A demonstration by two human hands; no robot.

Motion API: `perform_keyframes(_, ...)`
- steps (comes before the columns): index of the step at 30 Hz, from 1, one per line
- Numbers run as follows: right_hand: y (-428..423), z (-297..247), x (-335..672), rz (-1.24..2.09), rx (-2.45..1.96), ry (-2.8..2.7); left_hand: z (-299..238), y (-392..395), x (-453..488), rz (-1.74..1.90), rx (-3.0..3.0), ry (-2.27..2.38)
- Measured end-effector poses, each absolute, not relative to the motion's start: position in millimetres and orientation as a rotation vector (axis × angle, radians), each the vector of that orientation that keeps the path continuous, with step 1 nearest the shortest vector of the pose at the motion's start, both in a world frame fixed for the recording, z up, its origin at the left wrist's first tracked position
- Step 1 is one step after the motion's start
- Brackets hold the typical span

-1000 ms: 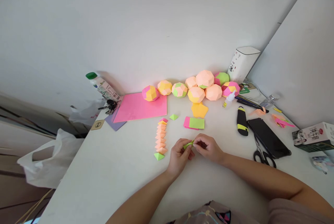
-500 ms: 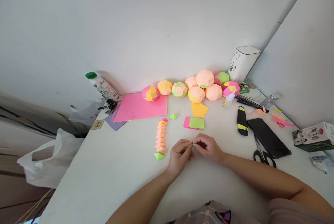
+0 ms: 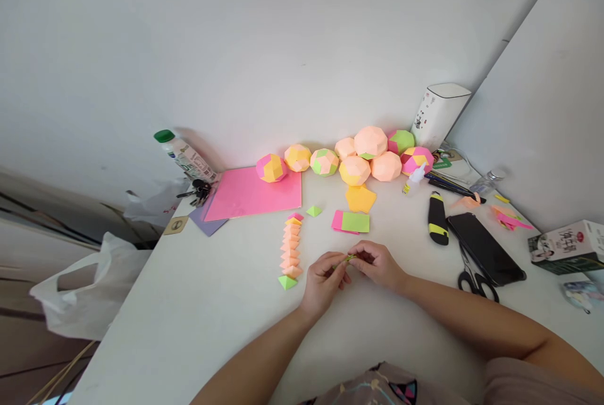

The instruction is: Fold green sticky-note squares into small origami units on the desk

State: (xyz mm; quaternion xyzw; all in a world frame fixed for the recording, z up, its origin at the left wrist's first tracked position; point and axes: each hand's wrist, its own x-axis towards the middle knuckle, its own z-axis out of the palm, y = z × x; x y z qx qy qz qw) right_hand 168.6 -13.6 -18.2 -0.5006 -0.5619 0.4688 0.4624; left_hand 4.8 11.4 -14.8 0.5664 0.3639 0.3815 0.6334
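Observation:
Between my fingertips is a small piece of green paper (image 3: 350,258), mostly hidden by the fingers. My left hand (image 3: 325,276) pinches its left side, and my right hand (image 3: 376,266) grips its right end with thumb and forefinger. Just beyond the hands lie pink and green paper slips (image 3: 356,222). To the left runs a column of folded peach paper pieces (image 3: 290,246), with a green folded piece (image 3: 287,282) at its near end. Another green folded piece (image 3: 314,210) sits apart from the column's far end.
Faceted paper balls (image 3: 355,170) line the wall behind a yellow paper star (image 3: 361,198). A pink sheet (image 3: 250,194) lies at left by a bottle (image 3: 191,158). At right are a glue bottle (image 3: 414,178), a cutter (image 3: 438,219), scissors (image 3: 477,283), a phone (image 3: 486,248) and a carton (image 3: 569,246).
My right fingers have shifted slightly, and more of the green paper shows between the hands. The things on the table stay where they were.

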Motion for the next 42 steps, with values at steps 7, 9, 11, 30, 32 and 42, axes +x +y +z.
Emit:
perform_keyframes(7,-13.2,-11.6,168.4,1.166,-1.228,-1.388,-14.7,11.5,4.2,0.872,1.296,0.825)
perform_keyframes(9,-13.1,-12.2,168.5,1.173,-1.23,-1.387,-14.6,11.6,4.1,0.875,1.293,0.82)
perform_keyframes(11,-12.9,-12.6,168.8,1.182,-1.231,-1.381,-14.3,11.8,4.1,0.868,1.3,0.82)
perform_keyframes(30,-13.3,-9.3,167.0,0.916,-1.222,-1.673,-8.1,10.2,5.1,0.776,1.257,0.857)
perform_keyframes(32,-13.4,-8.1,167.0,0.914,-1.217,-1.682,-8.0,9.8,4.8,0.763,1.273,0.867)
perform_keyframes(42,-14.5,-9.5,168.4,1.054,-1.254,-1.598,-14.3,8.0,2.9,0.755,1.308,0.927)
